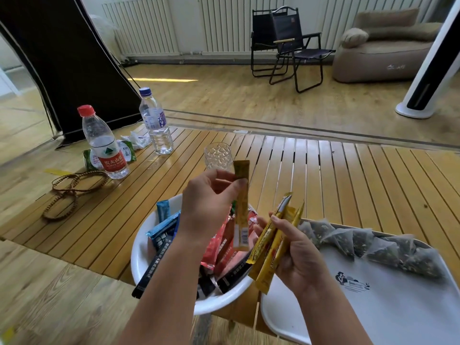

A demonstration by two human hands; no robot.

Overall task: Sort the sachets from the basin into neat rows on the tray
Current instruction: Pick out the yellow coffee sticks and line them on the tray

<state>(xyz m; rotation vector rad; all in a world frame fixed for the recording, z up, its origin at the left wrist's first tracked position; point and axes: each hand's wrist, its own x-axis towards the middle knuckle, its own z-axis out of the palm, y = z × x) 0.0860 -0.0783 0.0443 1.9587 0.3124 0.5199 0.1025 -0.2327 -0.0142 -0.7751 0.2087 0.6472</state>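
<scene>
At the lower centre of the frame the white basin [139, 252] is partly hidden behind the left forearm, and its near rim hangs past the edge of the slatted worktop [348, 175]. Inside it lie blue sachets [163, 226] at the left, black sachets [151, 267] pointing down-left over the rim, and red sachets [216, 247] at the centre; print on them is too blurred to read.

The left hand [206, 205] is raised above the basin, its fingers [237, 186] pinched on 1 yellow sachet [241, 207] that stands nearly upright, long axis vertical, barcode end down. Behind it stands a clear glass [218, 155], partly covered by the hand.

Just right, the right hand [293, 252] holds a fanned bundle of yellow sachets [270, 242], perhaps 3 or 4, though the overlap makes the count unsure. They slant from lower left to upper right, fingers [286, 226] curled round their middle.

At the lower right the white tray [398, 307] is cut off by the frame edge; a row of mesh pyramid tea bags [368, 245] lies along its far side.
</scene>
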